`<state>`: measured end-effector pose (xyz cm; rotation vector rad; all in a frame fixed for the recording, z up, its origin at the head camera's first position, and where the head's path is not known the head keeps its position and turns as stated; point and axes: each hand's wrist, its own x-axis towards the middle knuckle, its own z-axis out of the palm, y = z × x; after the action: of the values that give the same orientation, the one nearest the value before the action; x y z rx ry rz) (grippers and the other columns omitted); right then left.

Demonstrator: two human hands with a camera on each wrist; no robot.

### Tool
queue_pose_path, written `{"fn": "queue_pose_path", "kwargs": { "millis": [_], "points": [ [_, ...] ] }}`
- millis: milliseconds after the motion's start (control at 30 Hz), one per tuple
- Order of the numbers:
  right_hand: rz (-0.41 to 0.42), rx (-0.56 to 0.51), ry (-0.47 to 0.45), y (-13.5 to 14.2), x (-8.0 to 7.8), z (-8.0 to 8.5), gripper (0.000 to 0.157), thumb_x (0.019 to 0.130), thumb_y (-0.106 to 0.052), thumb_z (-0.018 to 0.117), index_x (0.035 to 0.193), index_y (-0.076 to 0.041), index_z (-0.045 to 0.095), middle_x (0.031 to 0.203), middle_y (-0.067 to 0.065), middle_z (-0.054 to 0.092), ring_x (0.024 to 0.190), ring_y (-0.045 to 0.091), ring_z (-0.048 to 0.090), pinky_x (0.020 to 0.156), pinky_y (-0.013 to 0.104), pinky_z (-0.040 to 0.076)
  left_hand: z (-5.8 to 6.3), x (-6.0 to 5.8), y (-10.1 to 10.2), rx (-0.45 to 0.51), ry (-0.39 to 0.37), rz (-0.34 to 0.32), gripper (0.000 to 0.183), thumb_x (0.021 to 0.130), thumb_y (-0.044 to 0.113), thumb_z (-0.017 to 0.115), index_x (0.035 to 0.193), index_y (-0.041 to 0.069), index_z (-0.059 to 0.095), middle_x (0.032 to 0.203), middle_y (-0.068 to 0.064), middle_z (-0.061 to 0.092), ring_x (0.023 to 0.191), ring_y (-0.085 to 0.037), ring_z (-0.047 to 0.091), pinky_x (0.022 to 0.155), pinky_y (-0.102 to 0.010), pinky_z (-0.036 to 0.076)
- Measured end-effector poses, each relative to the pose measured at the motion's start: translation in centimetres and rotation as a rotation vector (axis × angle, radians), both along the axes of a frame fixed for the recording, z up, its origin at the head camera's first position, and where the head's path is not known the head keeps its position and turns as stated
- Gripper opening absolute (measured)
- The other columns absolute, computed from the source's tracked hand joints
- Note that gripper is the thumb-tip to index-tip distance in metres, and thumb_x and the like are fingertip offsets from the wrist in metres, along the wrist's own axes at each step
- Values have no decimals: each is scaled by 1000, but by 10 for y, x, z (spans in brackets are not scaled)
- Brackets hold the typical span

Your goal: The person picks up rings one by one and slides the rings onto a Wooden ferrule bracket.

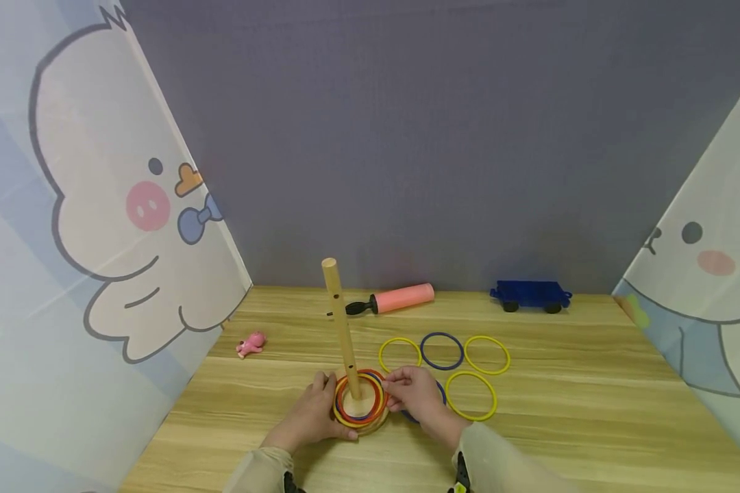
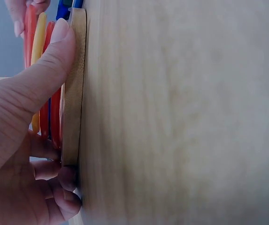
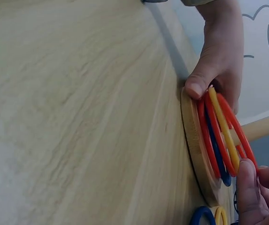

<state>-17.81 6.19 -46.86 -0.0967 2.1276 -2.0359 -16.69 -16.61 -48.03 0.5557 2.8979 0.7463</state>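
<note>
A wooden peg (image 1: 344, 329) rises from a round wooden base (image 3: 194, 136) on the table, with several red, yellow and blue rings stacked around it. My left hand (image 1: 314, 414) holds the base's left side, thumb at the near edge and the other fingers curled around the rim. On the right side of the stack, my right hand (image 1: 419, 396) pinches the topmost red ring (image 3: 241, 129) between thumb and fingers. That ring is tilted, its pinched side raised off the yellow ring (image 3: 223, 126) beneath it. Part of a blue ring (image 1: 442, 394) on the table is hidden behind my right hand.
Loose yellow rings (image 1: 496, 397) and a blue ring (image 1: 423, 356) lie right of the peg. Behind it is a pink hand pump (image 1: 405, 298); a blue toy wagon (image 1: 530, 294) stands at the back right. A small pink figure (image 1: 251, 344) lies to the left.
</note>
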Motion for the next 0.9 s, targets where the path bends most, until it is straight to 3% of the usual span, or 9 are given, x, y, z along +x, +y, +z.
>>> {"fn": "queue_pose_path", "kwargs": {
  "millis": [367, 700, 900],
  "points": [
    [25, 66, 40, 1, 0, -8, 11, 89, 4, 64, 98, 10, 68, 78, 10, 66, 59, 16, 64, 58, 34, 57, 0, -1, 0, -14, -8, 3, 123, 58, 59, 87, 142, -14, 35, 121, -21, 41, 110, -38, 50, 91, -52, 46],
    [30, 106, 67, 5, 4, 0, 19, 92, 3, 58, 106, 12, 67, 82, 16, 67, 63, 25, 67, 60, 41, 57, -5, -1, -1, -18, -10, 2, 124, 57, 61, 86, 143, -13, 35, 121, -19, 41, 107, -36, 51, 90, -51, 47],
    [47, 98, 84, 20, 7, 4, 20, 92, 1, 62, 107, 14, 66, 86, 19, 67, 61, 24, 67, 57, 35, 56, -6, -2, -2, -4, 0, 14, 124, 56, 60, 88, 143, -12, 36, 120, -18, 41, 107, -37, 50, 90, -51, 47]
  ]
}}
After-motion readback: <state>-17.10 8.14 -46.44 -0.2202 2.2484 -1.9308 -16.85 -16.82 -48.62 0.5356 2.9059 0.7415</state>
